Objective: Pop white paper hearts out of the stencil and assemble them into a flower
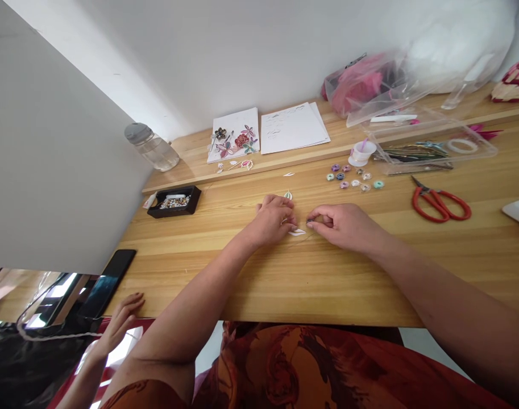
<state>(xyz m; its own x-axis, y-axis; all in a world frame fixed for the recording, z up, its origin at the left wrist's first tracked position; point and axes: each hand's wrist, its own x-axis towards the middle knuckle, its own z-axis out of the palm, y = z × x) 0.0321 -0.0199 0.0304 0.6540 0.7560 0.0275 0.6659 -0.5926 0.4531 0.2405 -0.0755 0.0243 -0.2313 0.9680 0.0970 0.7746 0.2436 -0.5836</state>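
My left hand rests on the wooden table with curled fingers, its fingertips closed on a small white leaf-shaped piece. Just beyond its knuckles lies another leaf-shaped piece with green on it. Facing it from the right, my right hand pinches a small dark thing between thumb and fingertips; its kind is too small to tell. A fine thread appears to curve over the table below the fingertips. Slim white slips lie farther back.
Small thread bobbins, a white spool and red-handled scissors lie right. Behind are paper sheets and a clear plastic tray. Left are a bead box, bottle, phone and another person's hand.
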